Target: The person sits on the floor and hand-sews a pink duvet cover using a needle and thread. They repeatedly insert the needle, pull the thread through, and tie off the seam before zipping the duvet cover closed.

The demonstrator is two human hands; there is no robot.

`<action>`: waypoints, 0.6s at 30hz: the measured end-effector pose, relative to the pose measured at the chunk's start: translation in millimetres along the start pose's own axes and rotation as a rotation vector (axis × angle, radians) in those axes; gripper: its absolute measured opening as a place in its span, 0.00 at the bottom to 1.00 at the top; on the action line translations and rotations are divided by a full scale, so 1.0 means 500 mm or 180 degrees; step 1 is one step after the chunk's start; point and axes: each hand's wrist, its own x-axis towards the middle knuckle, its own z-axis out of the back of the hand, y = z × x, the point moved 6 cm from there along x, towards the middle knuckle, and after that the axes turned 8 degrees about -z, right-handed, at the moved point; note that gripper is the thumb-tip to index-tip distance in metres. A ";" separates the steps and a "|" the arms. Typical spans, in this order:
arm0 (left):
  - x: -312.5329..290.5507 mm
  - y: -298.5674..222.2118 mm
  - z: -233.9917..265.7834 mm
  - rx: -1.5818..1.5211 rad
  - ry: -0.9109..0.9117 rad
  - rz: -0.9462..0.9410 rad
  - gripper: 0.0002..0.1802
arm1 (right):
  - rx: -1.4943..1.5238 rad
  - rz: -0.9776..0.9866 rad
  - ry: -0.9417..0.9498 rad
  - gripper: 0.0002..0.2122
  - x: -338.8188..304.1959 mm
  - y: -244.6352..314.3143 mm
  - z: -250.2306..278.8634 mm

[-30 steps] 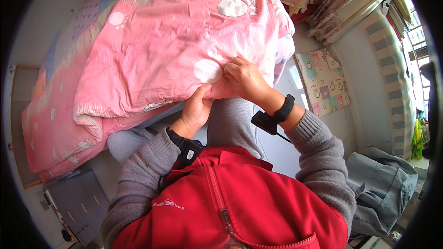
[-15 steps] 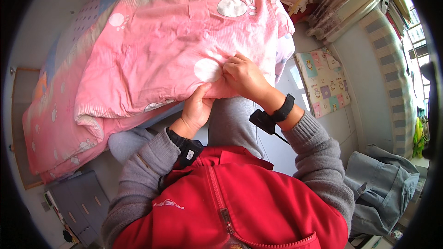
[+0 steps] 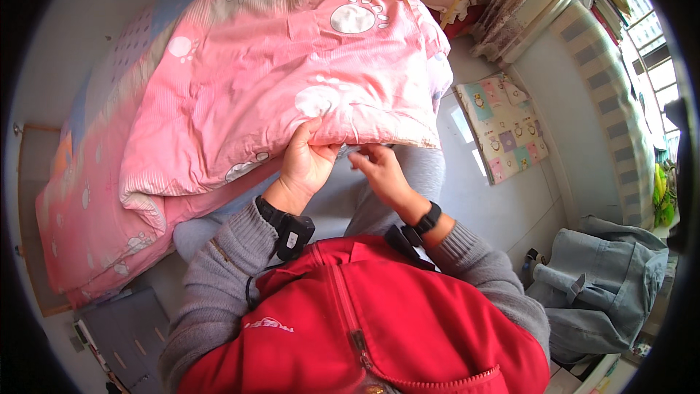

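Pink quilt (image 3: 292, 87) with white paw prints lies heaped on the bed, spreading up and away from the grip. Left hand (image 3: 308, 162) is clamped on its near hem. Right hand (image 3: 377, 171), just beside it, fingers loosely curled, touches the hem underside; actual grasp cannot be told

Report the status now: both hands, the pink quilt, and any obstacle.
Left hand grips pink quilt edge. Right hand open, just under the same edge. Nothing blocks either hand.
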 end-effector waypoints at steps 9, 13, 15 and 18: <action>-0.006 0.011 0.015 -0.0109 -0.0034 0.0039 0.16 | 0.1391 0.1401 -0.0517 0.12 0.117 0.021 -0.011; -0.008 0.013 0.013 -0.0072 0.0046 -0.0017 0.16 | 0.0802 0.1353 -0.0494 0.13 0.125 0.027 -0.016; -0.010 0.012 0.010 -0.0100 0.0004 -0.0062 0.16 | 0.0490 0.1423 -0.0460 0.13 0.122 0.031 -0.016; -0.014 0.009 0.009 -0.0139 -0.0163 -0.0060 0.15 | 0.0266 0.1530 -0.0408 0.15 0.113 0.024 -0.021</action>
